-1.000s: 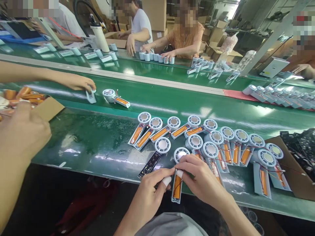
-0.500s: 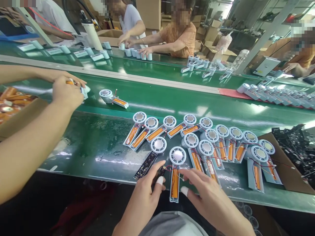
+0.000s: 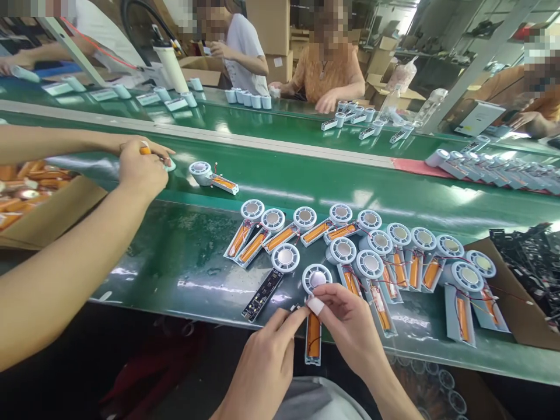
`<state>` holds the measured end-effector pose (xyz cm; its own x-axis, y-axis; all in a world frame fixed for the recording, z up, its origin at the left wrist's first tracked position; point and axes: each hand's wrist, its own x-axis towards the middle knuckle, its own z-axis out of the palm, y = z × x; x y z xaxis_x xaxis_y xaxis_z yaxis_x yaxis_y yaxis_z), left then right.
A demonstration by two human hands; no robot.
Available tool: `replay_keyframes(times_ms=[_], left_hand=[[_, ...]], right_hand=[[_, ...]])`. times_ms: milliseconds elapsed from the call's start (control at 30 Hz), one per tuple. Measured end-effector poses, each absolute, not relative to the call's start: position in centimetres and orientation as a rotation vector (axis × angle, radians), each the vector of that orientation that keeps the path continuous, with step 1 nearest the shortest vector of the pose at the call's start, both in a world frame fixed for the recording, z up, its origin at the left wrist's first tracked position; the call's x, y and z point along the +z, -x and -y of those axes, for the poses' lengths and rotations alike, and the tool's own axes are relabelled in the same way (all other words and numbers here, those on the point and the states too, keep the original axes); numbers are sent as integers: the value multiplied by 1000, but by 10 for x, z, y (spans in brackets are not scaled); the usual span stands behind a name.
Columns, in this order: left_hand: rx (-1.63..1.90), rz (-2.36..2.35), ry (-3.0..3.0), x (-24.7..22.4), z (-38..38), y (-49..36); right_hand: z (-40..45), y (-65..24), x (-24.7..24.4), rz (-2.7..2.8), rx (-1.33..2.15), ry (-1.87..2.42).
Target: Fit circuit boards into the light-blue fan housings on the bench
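Observation:
In front of me lies a light-blue device with a round, slotted head (image 3: 317, 279) and an open handle holding an orange battery (image 3: 313, 338). My left hand (image 3: 266, 359), closed, grips a small black circuit board (image 3: 296, 308) beside the handle; its fingers hide most of the board. My right hand (image 3: 350, 321) pinches thumb and forefinger together at the neck of the device, touching the left fingertip. What lies in that pinch is hidden. White covers sit on the fingertips. To the left is a similar device (image 3: 285, 258) whose handle carries a black circuit board (image 3: 262, 294).
Several similar devices (image 3: 370, 264) lie to the right and behind. A co-worker's arms (image 3: 144, 169) reach in from the left over a box of orange batteries (image 3: 56, 210). A carton of black parts (image 3: 503, 286) stands right. Across the green belt (image 3: 280, 175) other people work.
My right hand has moved left and closed into a pinch at the device's neck. My left fingers have come over the circuit board. The co-worker's hands at left shifted right.

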<state>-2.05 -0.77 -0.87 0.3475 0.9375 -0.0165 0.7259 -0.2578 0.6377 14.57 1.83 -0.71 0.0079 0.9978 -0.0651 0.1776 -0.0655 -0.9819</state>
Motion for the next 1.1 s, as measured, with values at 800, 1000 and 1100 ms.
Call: replay_keyframes(times_ms=[800, 1000, 1100], left_hand=[[1108, -1508, -2079, -24, 11, 12], [1106, -1455, -2003, -20, 7, 14], [1095, -1442, -1879, -17, 5, 15]], right_hand=[[-13, -139, 6, 2155, 184, 1429], [-17, -141, 10, 2130, 276, 1435], [-18, -142, 10, 2190, 261, 1394]])
